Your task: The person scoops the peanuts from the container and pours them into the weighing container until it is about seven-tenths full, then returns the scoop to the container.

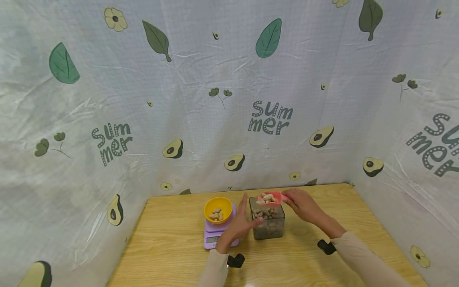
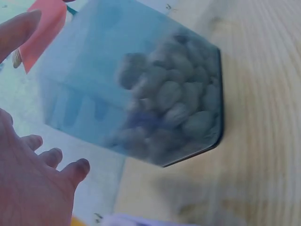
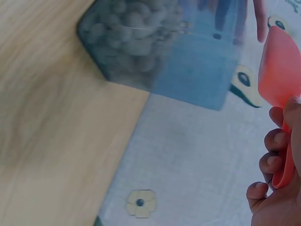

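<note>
Beige-sleeved arms reach in: the left hand [image 1: 239, 224], fingers straight, steadies the clear square plastic peanut-filled container [image 1: 267, 223] mid-table, while the right hand [image 1: 302, 204] grips the light, rigid pink plastic scoop [image 1: 269, 198] by its handle, loose peanuts likely spilling if tipped.

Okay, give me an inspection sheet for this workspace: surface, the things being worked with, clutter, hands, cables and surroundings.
Surface: wooden table, light grain.
Job's things: clear container partly filled with peanuts; pink scoop loaded with peanuts above its opening; yellow bowl holding a few peanuts sits on a purple scale.
Clutter: nothing seen.
Hands: left hand rests open against the container's left side; right hand grips the scoop handle.
Cables: nothing seen; black wrist mounts show at both sleeves.
Surroundings: white cloth backdrop printed with avocados, leaves and "summer", on three sides.
</note>
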`<state>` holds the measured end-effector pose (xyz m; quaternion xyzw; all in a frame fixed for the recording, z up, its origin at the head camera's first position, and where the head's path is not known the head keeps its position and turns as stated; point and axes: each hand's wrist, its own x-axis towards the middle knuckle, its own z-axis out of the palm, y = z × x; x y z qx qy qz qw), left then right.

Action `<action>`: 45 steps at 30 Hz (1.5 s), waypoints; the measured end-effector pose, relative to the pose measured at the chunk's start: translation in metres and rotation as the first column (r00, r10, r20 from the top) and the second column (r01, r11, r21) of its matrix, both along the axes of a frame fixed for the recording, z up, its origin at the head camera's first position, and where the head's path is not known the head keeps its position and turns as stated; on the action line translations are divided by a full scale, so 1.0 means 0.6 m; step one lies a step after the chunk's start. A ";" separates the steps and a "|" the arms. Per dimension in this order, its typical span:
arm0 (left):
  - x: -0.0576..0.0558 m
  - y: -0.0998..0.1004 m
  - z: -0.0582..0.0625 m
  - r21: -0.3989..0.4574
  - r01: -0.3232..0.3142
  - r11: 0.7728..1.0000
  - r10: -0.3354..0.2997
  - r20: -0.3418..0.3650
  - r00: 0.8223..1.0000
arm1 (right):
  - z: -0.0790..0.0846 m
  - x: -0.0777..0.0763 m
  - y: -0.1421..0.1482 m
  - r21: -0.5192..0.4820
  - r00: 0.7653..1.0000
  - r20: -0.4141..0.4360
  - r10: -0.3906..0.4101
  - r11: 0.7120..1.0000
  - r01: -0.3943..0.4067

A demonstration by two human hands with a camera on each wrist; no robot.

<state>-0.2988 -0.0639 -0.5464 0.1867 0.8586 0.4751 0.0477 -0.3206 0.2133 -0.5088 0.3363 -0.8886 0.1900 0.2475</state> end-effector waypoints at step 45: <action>-0.009 -0.197 -0.040 -0.055 -0.320 0.946 0.320 -0.006 0.947 | 0.042 -0.071 -0.243 0.293 0.961 0.259 -0.102 0.956 0.022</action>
